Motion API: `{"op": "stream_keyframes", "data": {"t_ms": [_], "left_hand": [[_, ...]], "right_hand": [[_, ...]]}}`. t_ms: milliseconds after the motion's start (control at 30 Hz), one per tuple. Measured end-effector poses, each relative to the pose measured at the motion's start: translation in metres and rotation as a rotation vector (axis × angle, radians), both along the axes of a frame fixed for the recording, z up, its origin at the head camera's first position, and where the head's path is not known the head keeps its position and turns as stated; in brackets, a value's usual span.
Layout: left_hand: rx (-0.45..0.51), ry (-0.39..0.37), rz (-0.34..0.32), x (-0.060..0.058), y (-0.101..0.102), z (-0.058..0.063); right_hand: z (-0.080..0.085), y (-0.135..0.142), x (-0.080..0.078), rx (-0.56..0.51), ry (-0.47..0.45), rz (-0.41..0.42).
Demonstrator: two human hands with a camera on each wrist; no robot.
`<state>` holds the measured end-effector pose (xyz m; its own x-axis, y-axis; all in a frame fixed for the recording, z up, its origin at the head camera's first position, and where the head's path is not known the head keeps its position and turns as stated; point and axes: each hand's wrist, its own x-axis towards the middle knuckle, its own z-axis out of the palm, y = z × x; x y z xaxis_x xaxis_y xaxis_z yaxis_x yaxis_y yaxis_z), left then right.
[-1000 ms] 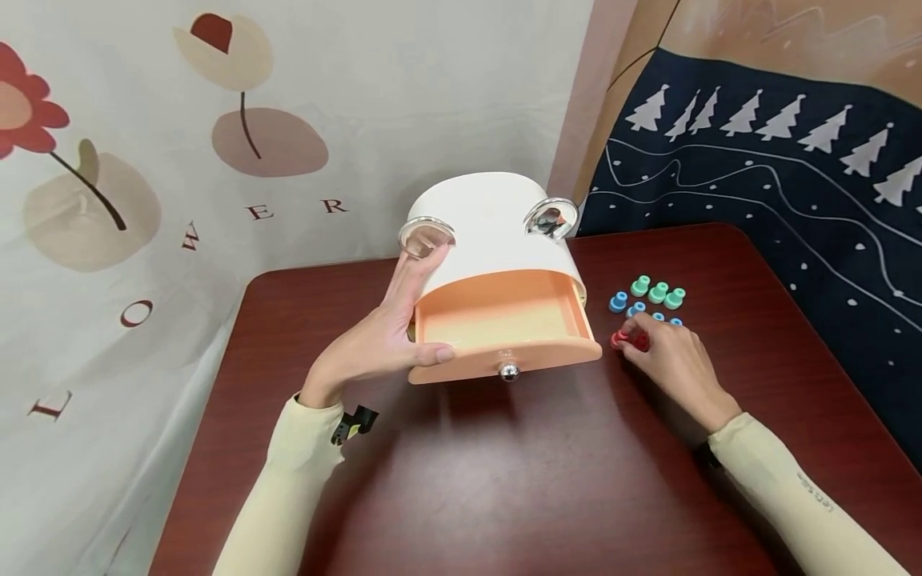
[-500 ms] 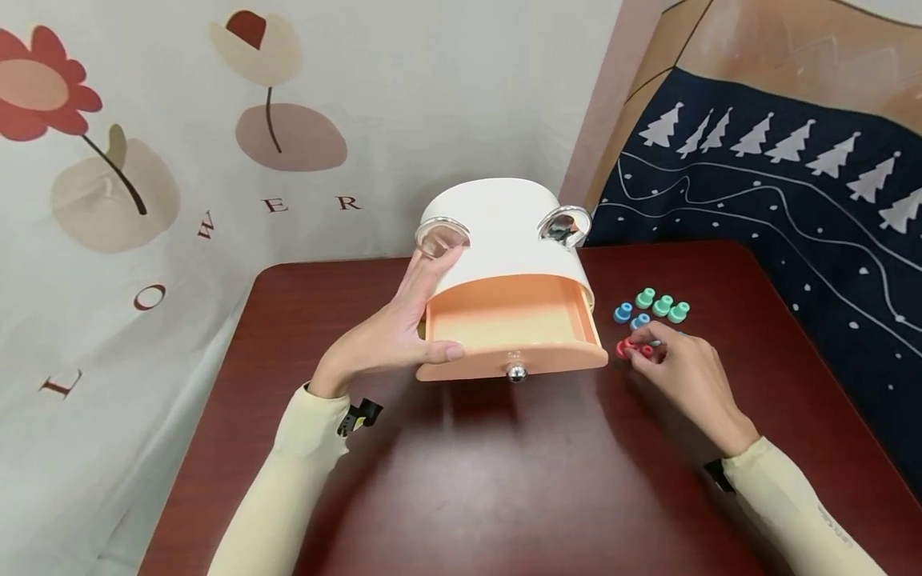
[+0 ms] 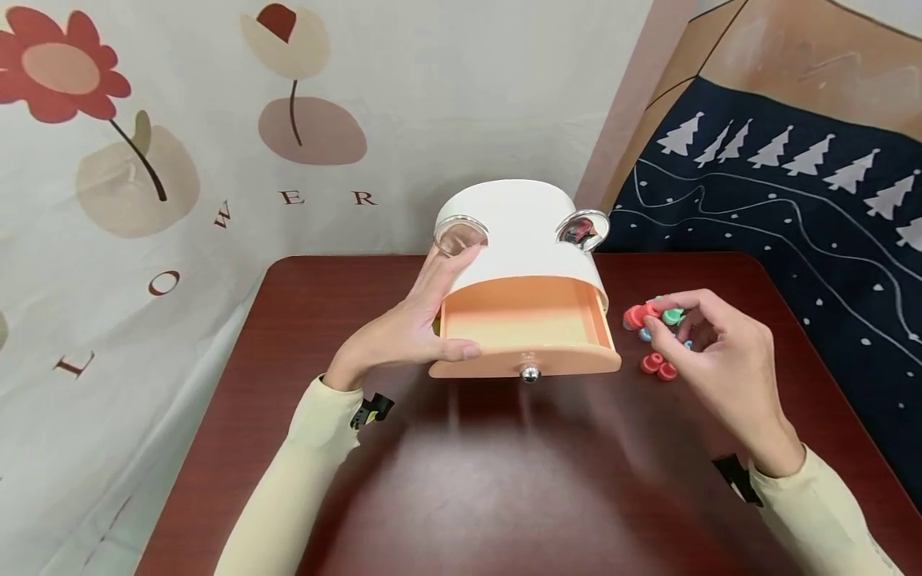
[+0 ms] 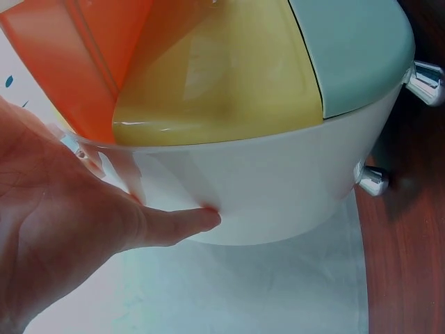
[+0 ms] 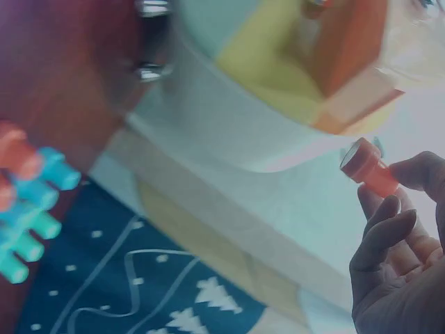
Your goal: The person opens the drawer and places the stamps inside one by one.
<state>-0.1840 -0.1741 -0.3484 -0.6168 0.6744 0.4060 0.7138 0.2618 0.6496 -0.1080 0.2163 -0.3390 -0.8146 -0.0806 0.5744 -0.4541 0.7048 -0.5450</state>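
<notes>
A white mini chest of drawers (image 3: 515,228) stands on the table with its top orange drawer (image 3: 522,316) pulled out, the inside bare. My left hand (image 3: 399,328) spreads along its left side; the thumb rests on the drawer front and a finger touches the top near a silver ring. In the left wrist view, yellow (image 4: 222,83) and green drawer fronts (image 4: 358,49) sit beside the orange one. My right hand (image 3: 735,360) pinches a small red stamp (image 5: 363,161) between thumb and fingers, raised off the table, its round dark end tilted away from the hand.
Two more red stamps (image 3: 659,366) stand on the table under the right hand. Blue and green ones (image 5: 31,243) are grouped behind them, partly hidden in the head view. Printed cloth (image 3: 461,96) hangs behind the table (image 3: 519,464).
My right hand has gone from reaching among the red stamps to lifting one off the table. My left hand keeps its place on the chest. The head view has shifted slightly left.
</notes>
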Motion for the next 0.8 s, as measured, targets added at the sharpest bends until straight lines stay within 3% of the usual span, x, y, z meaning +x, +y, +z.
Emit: {"op": "stream_keyframes", "data": {"t_ms": [233, 400, 800], "left_hand": [[0.01, -0.074, -0.003, 0.002, -0.002, -0.001], [0.014, -0.078, 0.01, 0.001, -0.004, 0.0], [0.002, -0.026, 0.016, 0.0, -0.003, -0.001]], "right_hand": [[0.028, -0.032, -0.007, -0.009, -0.011, 0.114], [0.043, -0.058, -0.018, 0.016, -0.015, 0.223], [0.048, -0.103, -0.048, 0.155, -0.136, 0.45]]}}
